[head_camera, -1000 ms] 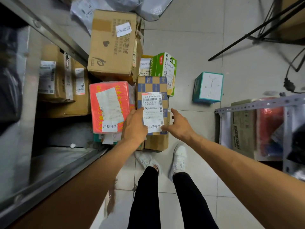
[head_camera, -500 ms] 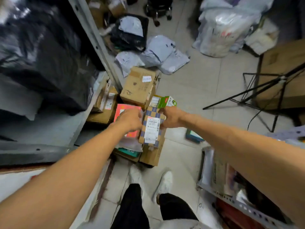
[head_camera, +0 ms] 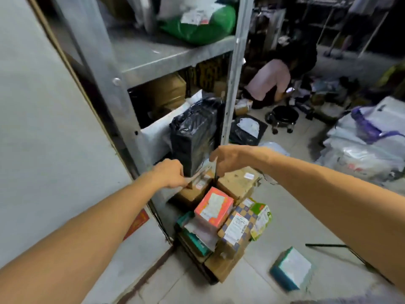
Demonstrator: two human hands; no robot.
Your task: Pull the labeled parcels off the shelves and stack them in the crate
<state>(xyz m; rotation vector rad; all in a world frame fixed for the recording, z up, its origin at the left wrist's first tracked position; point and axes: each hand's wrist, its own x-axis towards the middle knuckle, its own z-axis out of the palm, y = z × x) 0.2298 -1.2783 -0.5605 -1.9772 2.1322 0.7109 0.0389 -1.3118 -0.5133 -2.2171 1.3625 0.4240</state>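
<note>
Black-wrapped parcel point(head_camera: 192, 139) stands upright at the shelf edge, just beyond our fingertips and between our two hands. Our left hand point(head_camera: 169, 173) has its fingers curled and pinches one end of a thin flat packet point(head_camera: 197, 175), too blurred to make out further. The packet runs from those fingers toward our right hand point(head_camera: 228, 157). The right fingers bend downward over its far end, and we cannot tell whether they grip it.

Directly below both sets of fingers, two brown cartons point(head_camera: 238, 185) sit side by side. Nearer to us than the fingers, more parcels are piled on the floor: a red-orange box point(head_camera: 213, 207) on top, a blue-and-tan checked parcel point(head_camera: 235, 227) with a white label beside it, and a green box point(head_camera: 262, 218) touching that one. Closer still, off to the right of the right fingers, a teal box point(head_camera: 291, 268) lies alone on the tiles.

Beyond the fingers, a white padded bag point(head_camera: 157, 134) leans behind the wrapped parcel on the grey metal shelving point(head_camera: 153, 60), and a green bag point(head_camera: 201, 25) lies on the shelf above. Far past the right fingers, a person point(head_camera: 271, 82) crouches by a black rolling stool point(head_camera: 283, 116).
</note>
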